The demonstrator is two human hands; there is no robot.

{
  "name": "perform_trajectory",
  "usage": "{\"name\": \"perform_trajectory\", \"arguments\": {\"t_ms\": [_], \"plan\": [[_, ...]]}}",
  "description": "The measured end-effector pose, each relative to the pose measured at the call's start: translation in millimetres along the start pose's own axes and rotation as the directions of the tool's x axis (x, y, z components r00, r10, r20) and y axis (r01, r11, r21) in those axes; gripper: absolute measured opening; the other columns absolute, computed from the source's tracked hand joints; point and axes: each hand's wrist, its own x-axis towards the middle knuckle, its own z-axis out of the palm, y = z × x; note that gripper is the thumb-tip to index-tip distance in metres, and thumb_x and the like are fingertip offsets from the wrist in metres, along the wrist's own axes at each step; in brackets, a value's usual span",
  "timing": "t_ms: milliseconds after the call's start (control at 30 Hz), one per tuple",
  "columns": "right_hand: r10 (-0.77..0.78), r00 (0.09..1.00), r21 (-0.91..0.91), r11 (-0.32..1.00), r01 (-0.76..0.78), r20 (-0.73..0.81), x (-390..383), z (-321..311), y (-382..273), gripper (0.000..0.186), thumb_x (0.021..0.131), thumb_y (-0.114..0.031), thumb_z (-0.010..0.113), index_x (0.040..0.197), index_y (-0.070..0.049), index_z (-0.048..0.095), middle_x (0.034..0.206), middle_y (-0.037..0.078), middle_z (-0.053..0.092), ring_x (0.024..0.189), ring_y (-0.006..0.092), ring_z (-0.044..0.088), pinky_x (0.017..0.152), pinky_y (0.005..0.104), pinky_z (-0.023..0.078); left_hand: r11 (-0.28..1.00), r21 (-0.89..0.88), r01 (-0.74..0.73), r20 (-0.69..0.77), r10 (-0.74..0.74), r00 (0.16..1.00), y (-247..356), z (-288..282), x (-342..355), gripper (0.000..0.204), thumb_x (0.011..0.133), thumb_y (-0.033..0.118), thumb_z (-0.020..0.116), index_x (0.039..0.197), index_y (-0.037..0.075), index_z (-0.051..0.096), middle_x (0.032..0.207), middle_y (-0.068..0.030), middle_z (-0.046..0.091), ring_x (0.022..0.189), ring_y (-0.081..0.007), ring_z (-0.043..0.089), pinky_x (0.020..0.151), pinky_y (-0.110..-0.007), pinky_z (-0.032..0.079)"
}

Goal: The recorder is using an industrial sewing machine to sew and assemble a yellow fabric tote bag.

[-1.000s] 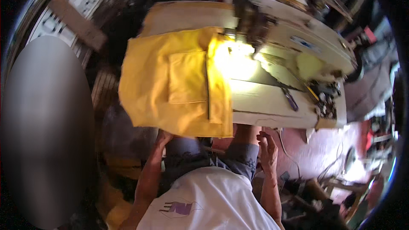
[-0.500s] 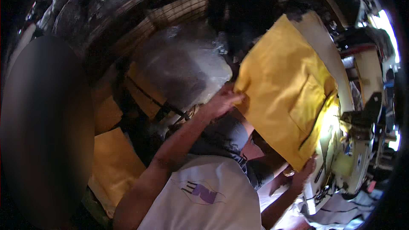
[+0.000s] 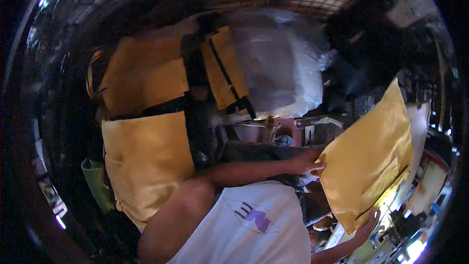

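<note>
A yellow fabric panel (image 3: 364,161) is stretched at the right between my two hands, with creases across it and a patch or pocket near its lower right side. A dark line runs along that side. My left hand (image 3: 309,161) is closed on the panel's left corner, thumb on the near face. At the bottom corner, my right hand (image 3: 367,227) grips the lower edge, its fingers partly hidden by the cloth. Behind the panel, a pale sheet or board (image 3: 420,127) shows along the right.
More yellow fabric pieces (image 3: 146,151) lie stacked at the left, and a narrow yellow piece (image 3: 222,68) with a dark strip lies beyond. A clear plastic bag (image 3: 278,68) is at the back. A lit machine (image 3: 400,227), like a sewing machine, stands lower right.
The view has swung left, bringing the stacked yellow pieces into fuller sight. Both hands still hold the yellow panel, which now appears lower and farther right in the picture.
</note>
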Motion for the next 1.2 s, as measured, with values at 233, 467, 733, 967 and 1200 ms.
{"name": "perform_trajectory", "arguments": {"t_ms": [233,467,733,967,1200], "plan": [[0.238,0.971,0.44,0.872,-0.214,0.001,23,8,-11,0.062,0.098,-0.042,0.051,0.146,-0.006,0.036,0.144,0.018,0.041,0.13,0.0305,0.043,0.11,0.0423,0.034,0.966,0.101,0.238,-0.019,-0.237,0.971,-3,-7,6,0.053,0.1,0.024,0.049,0.146,0.008,0.028,0.1,-0.0115,0.063,0.065,-0.0119,0.063,0.057,-0.029,0.057],[-0.138,0.99,0.199,0.97,0.137,-0.007,103,-1,31,0.061,0.098,-0.042,0.05,0.145,-0.005,0.037,0.144,0.019,0.041,0.131,0.0315,0.042,0.111,0.0428,0.033,0.999,-0.04,0.036,-0.212,-0.044,0.976,16,-4,7,0.036,0.1,0.025,0.05,0.13,0.006,0.049,0.111,-0.0109,0.064,0.096,-0.0151,0.062,0.072,-0.031,0.055],[-0.503,0.863,-0.102,0.862,0.497,-0.047,72,32,-5,0.06,0.099,-0.041,0.049,0.144,-0.004,0.038,0.144,0.02,0.041,0.133,0.0325,0.04,0.111,0.0433,0.032,0.905,0.425,-0.012,-0.173,0.094,0.98,127,-8,49,0.049,0.093,0.041,0.062,0.125,0.004,0.054,0.111,-0.0111,0.066,0.1,-0.0202,0.062,0.082,-0.037,0.05],[-0.791,0.611,-0.34,0.569,0.749,0.023,126,37,2,0.059,0.099,-0.041,0.047,0.144,-0.004,0.039,0.145,0.021,0.041,0.134,0.0335,0.039,0.112,0.0438,0.032,0.548,0.787,-0.284,-0.166,0.631,0.758,164,-2,58,0.029,0.089,0.02,0.058,0.109,0.002,0.049,0.085,-0.023,0.063,0.08,-0.0452,0.06,0.067,-0.051,0.049],[-0.838,0.542,-0.368,0.483,0.794,0.07,174,37,-2,0.059,0.101,-0.043,0.042,0.141,-0.001,0.042,0.145,0.023,0.04,0.137,0.036,0.034,0.114,0.0451,0.029,0.472,0.88,-0.047,-0.259,0.56,0.787,190,9,25,0.032,0.086,0.021,0.06,0.109,0.002,0.049,0.082,-0.0248,0.064,0.079,-0.0456,0.062,0.068,-0.054,0.048]]}}
